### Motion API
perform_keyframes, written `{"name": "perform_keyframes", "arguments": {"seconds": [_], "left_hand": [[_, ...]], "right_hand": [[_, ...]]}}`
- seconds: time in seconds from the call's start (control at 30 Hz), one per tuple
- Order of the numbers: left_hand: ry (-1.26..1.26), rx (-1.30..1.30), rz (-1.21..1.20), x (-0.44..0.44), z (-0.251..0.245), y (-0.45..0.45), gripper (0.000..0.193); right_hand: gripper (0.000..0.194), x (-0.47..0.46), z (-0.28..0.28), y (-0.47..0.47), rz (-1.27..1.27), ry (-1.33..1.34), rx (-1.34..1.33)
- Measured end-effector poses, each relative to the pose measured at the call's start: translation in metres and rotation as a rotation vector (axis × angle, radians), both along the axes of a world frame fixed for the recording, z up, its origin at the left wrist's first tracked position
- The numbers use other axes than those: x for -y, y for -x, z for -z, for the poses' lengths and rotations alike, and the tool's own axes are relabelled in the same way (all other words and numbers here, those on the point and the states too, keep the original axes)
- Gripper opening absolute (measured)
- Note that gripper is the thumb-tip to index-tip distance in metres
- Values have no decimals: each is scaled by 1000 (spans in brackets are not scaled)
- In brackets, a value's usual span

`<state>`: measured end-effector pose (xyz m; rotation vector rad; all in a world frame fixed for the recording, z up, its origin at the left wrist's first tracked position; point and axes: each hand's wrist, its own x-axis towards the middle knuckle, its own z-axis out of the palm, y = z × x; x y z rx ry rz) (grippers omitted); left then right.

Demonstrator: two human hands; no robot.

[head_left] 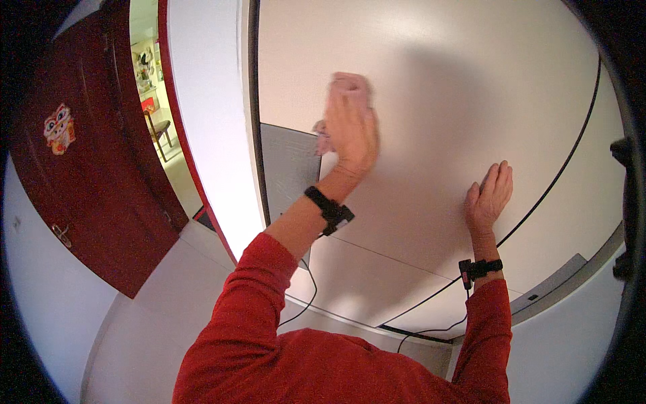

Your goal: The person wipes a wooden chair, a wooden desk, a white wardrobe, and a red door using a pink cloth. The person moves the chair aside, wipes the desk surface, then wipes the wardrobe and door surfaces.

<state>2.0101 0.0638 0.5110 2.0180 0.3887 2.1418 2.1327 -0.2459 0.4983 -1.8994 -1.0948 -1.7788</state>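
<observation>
My left hand (352,132) presses a folded pink cloth (349,83) flat against a pale, smooth upright panel (404,202); hand and cloth are a little blurred. A loose end of the cloth hangs out at the left of the palm. Lower on the right, my right hand (488,198) rests on the same panel with its fingers extended and nothing in it. A grey rectangular panel (290,166) lies below and left of the cloth. Both wrists wear black straps with small devices and cables.
A dark red door (96,151) with a cartoon sticker (59,130) stands open at the left. Beyond it is a room with a chair (160,129). A thin dark line curves across the panel at the right. A grey strip (547,285) runs along the lower right.
</observation>
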Motion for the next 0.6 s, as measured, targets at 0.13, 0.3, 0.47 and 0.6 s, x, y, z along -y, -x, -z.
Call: {"name": "perform_keyframes", "arguments": {"seconds": [0.13, 0.3, 0.47, 0.6], "left_hand": [[-220, -154, 45, 68, -35, -29, 39], [-498, -47, 115, 156, -61, -39, 53], [-765, 48, 244, 194, -121, -48, 48], [-907, 155, 199, 172, -182, -45, 37]], "right_hand": [[64, 1, 1, -1, 25, 20, -13], [63, 0, 3, -8, 0, 11, 0], [62, -1, 4, -9, 20, -6, -29], [65, 1, 4, -3, 44, 18, -78]]}}
